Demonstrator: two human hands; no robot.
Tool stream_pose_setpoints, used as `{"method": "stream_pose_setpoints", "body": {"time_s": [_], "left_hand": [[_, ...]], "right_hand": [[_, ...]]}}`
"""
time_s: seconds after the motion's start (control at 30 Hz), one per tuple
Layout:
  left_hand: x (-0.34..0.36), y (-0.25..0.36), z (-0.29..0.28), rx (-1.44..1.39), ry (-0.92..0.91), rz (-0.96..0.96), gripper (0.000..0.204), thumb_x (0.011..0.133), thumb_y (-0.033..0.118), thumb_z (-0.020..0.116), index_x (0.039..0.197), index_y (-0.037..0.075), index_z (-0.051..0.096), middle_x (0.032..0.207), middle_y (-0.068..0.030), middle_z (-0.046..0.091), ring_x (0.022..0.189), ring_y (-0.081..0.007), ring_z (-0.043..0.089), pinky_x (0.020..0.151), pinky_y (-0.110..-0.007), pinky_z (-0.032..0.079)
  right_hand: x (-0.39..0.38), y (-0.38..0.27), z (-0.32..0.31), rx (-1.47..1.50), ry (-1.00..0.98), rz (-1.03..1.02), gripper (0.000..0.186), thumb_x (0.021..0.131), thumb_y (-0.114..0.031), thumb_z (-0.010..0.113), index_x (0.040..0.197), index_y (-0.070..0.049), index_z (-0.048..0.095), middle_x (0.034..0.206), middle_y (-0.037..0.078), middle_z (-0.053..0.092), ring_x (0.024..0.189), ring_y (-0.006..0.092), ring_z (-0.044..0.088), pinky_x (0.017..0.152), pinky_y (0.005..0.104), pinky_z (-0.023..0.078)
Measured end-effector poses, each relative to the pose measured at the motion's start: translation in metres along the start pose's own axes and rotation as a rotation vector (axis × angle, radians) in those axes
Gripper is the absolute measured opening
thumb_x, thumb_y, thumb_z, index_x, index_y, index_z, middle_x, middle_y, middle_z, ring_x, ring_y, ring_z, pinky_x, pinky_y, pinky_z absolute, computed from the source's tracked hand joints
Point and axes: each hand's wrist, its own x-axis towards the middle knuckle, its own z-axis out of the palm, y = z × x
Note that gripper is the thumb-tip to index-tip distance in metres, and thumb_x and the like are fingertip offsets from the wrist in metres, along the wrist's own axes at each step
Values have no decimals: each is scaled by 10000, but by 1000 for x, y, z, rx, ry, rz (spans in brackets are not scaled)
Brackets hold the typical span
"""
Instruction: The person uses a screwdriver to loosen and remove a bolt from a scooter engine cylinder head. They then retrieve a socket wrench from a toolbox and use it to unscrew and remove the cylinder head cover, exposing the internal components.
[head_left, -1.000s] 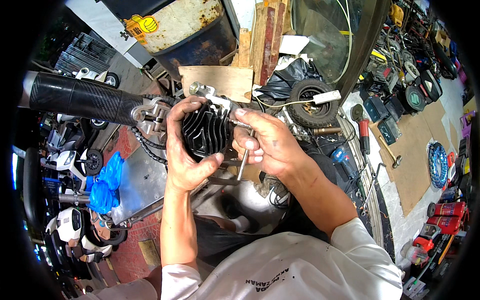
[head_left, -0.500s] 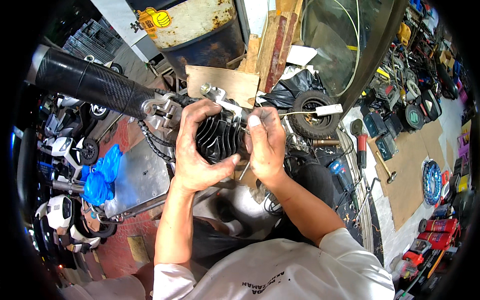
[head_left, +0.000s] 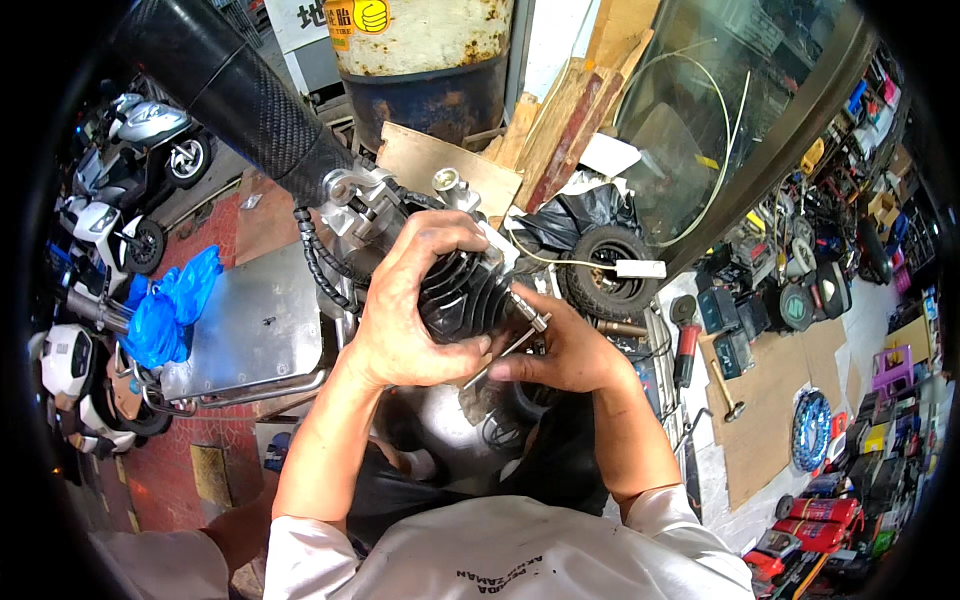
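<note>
My left hand point(head_left: 405, 300) wraps round a black finned cylinder point(head_left: 458, 297), its thumb across the near side and its fingers over the top. Silver metal fittings point(head_left: 447, 182) stand at the far end of the cylinder. On its right side is a thin silver T-handle wrench point(head_left: 500, 357), with its thicker end point(head_left: 530, 314) beside the fins. My right hand point(head_left: 575, 350) is curled about this wrench, the thumb near the bar and the index finger by the thicker end. The tips of its other fingers are hidden.
A thick black carbon-look tube point(head_left: 240, 110) reaches in from the upper left. A metal plate point(head_left: 255, 325) with blue bags point(head_left: 175, 310) lies to the left. At right are a small tyre point(head_left: 612, 270), a hammer point(head_left: 728, 392) and a red-handled tool point(head_left: 687, 340).
My right hand has moved down and right, from a pinch close to the fins to round the wrench. My left hand keeps its grip. The whole view has shifted.
</note>
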Motion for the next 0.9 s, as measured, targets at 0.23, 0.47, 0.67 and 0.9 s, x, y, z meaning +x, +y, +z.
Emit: {"method": "stream_pose_setpoints", "body": {"time_s": [0.23, 0.47, 0.67, 0.9], "left_hand": [[2, 4, 3, 57, 6, -5, 775, 546, 102, 893, 1269, 38, 621, 1256, -168, 627, 1191, -354, 657, 1035, -417, 531], [2, 3, 3, 32, 25, -52, 776, 526, 103, 896, 1248, 42, 619, 1229, -152, 641, 1169, -349, 667, 1018, -407, 533], [6, 10, 5, 67, 0, -183, 772, 505, 84, 862, 1236, 29, 618, 1219, -144, 634, 1154, -307, 647, 1043, -392, 509], [5, 10, 16, 138, 68, -164, 783, 533, 82, 879, 1266, 45, 607, 1261, -144, 625, 1184, -305, 643, 1067, -400, 503]], "right_hand": [[1, -5, -1, 191, -21, 179, 510, 907, 0, 848, 1371, 14, 637, 1106, 66, 773, 1005, 112, 699, 867, 293, 591], [4, -3, -4, 61, -25, 113, 296, 918, -1, 812, 1198, -21, 717, 1037, 46, 773, 898, 92, 684, 783, 287, 572], [16, 0, -5, -880, 298, -288, 337, 767, 69, 751, 1069, -75, 713, 924, 69, 701, 849, 213, 713, 715, 392, 577], [27, -7, -9, -1149, 722, -416, 469, 757, -13, 808, 1191, -85, 645, 949, 101, 652, 863, 332, 698, 709, 448, 571]]}}
